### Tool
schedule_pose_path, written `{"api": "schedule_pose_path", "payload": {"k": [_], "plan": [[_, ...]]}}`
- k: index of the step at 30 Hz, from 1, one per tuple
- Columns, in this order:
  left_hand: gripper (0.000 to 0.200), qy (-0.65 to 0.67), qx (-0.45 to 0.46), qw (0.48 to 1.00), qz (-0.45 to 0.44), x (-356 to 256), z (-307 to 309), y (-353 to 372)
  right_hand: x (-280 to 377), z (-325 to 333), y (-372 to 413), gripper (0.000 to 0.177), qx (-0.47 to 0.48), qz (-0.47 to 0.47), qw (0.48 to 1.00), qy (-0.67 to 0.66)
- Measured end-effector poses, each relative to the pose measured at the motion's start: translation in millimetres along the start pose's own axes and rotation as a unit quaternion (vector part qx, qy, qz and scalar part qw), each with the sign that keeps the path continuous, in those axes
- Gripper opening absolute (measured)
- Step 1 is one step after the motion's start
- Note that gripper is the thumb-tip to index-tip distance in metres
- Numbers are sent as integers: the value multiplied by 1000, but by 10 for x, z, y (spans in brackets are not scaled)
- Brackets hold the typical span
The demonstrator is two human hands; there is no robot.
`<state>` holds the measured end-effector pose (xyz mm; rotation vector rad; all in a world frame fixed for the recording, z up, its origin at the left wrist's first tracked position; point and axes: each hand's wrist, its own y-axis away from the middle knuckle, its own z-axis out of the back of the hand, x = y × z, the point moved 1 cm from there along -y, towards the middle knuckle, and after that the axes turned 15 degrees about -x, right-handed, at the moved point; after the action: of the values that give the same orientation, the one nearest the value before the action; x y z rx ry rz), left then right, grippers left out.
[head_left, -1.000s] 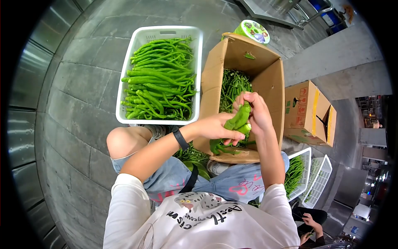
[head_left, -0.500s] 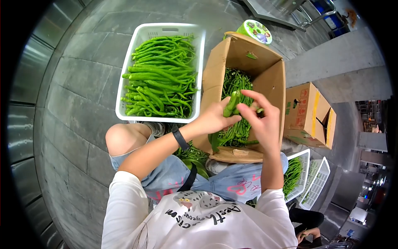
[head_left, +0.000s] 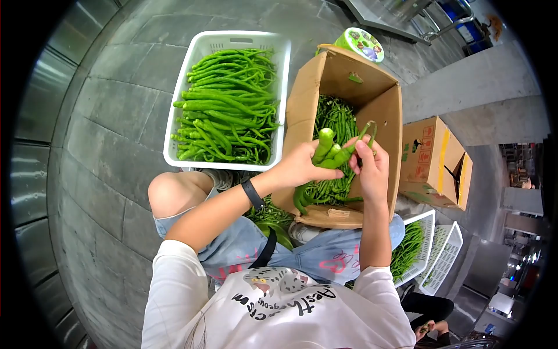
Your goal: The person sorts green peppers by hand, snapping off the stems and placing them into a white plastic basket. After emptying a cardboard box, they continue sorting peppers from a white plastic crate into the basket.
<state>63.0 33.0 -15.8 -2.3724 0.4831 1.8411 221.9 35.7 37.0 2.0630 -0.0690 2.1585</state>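
Grey floor tiles (head_left: 116, 116) fill the left side. The round view ends in black there, so the steel wall is cut off. On the floor stands a white basket (head_left: 229, 39) full of long green peppers (head_left: 226, 110). The left hand (head_left: 299, 166), with a black band on the wrist, closes its fingers around a small bunch of peppers (head_left: 326, 148) above the open cardboard box (head_left: 349, 75). How many it holds is hard to make out. The right hand (head_left: 372, 171) pinches one of them with narrow fingers, near its curled stem. Both hands hide part of the green heap in the box. The writing on the shirt (head_left: 279, 326) is upside down and I cannot read it surely. A second box (head_left: 433, 157) at the right has red marks, too small to read.
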Motion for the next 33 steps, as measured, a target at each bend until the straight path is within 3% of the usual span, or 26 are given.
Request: {"api": "schedule_pose_path", "payload": {"k": [2, 3, 5, 7, 9, 12, 14, 15, 17, 20, 21, 23, 25, 29, 31, 33], "plan": [[37, 10, 14, 1000, 22, -4, -1, 1, -49, 4, -26, 19, -29, -21, 999, -33], [36, 22, 11, 999, 36, -31, -4, 5, -69, 16, -60, 20, 23, -98, 984, -147], [34, 48, 5, 997, 63, -66, -21, 8, -96, 94, -151, 23, 125, -243, 891, -364], [26, 72, -16, 996, 45, 8, 71, -92, -135, 128, -205, 26, 88, -240, 896, -364], [20, 180, -75, 980, 38, 18, 244, -185, -132, 156, -229, 25, 28, -218, 915, -338], [18, 323, -161, 931, 48, -183, 680, -325, -589, 470, -432, 17, -42, -79, 996, -20], [15, 459, -185, 869, 15, -285, 1018, -413, -987, 743, -559, 22, -44, -16, 964, 262], [15, 515, -161, 842, -9, -313, 1207, -436, -1162, 880, -583, 27, -30, 19, 914, 404], [15, 552, -141, 819, -67, -360, 1539, -460, -1516, 1104, -581, 36, 11, -32, 878, 478], [15, 540, -225, 803, -113, -443, 1884, -551, -1935, 1381, -459, 36, 47, 13, 852, 521], [14, 540, -231, 801, -115, -424, 2041, -615, -2019, 1454, -446, 36, 48, -4, 859, 510], [13, 516, -348, 771, -136, -393, 2263, -718, -2158, 1547, -434, 34, 50, -38, 872, 485], [10, 513, -409, 739, -152, -190, 2646, -885, -2153, 1572, -401, 33, 48, -67, 885, 459], [11, 439, -560, 693, -111, 285, 3184, -1078, -2098, 1646, -360, 30, 53, -93, 902, 419], [37, 276, -575, 768, -54, 649, 3574, -1099, -2195, 1729, -404, 27, 41, -96, 898, 428], [79, 196, -711, 673, -47, 654, 3439, -1105, -2219, 1753, -461, 23, 37, -105, 882, 457]]}}
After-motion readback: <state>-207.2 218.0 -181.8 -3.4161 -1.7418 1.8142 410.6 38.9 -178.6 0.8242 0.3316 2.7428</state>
